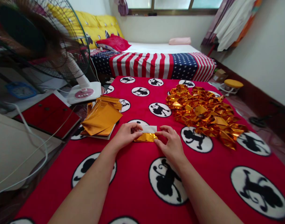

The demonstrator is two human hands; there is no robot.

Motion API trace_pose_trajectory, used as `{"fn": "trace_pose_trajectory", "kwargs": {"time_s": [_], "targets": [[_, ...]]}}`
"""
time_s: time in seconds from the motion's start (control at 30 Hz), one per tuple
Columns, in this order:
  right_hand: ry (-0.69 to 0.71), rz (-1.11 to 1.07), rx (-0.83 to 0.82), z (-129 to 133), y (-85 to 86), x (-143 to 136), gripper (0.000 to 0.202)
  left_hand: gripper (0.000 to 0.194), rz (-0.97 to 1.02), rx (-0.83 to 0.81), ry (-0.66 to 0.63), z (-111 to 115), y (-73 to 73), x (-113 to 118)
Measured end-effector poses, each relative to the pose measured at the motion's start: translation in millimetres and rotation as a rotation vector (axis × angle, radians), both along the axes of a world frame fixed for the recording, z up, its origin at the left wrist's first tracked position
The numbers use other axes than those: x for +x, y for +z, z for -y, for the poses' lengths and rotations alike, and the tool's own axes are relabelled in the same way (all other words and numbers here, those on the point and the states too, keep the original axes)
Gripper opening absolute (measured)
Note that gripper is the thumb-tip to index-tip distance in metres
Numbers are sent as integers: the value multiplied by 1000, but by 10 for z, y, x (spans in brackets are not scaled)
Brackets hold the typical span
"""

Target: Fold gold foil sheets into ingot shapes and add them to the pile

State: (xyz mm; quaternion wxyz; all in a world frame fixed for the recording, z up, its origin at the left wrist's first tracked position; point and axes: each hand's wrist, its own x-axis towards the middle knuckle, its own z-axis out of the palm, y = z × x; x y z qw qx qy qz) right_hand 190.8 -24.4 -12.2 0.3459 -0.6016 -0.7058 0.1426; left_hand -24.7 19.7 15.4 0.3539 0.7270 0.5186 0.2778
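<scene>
Between my two hands is a sheet of gold foil paper (145, 137), partly folded, with a pale strip of its back showing along the far side. My left hand (127, 134) pinches its left end between thumb and fingers. At the right end, my right hand (170, 141) grips the edge with thumb and fingertips. To the left lies a stack of flat gold foil sheets (102, 118). A large heap of folded gold foil pieces (203, 109) spreads out on the right.
A red cloth with monkey prints (137, 174) covers the surface under my hands. At the left stands a fan (83, 90) with blurred blades, and a white cord (43, 140) hangs near it. Behind is a bed (151, 65); a yellow stool (233, 83) sits at the right.
</scene>
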Motion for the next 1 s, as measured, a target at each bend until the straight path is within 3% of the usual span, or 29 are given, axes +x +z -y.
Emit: {"fn": "trace_pose_trajectory", "kwargs": {"time_s": [0.2,0.4,1.0], "targets": [[0,20,-1,-1,13,-2,19,11,-17,15,60,3,-44,16],[2,14,4,-3,6,2,18,10,-90,99,39,5,-108,-5],[-12,6,1,13,23,-12,19,7,-227,136,112,25,-115,-24]]}}
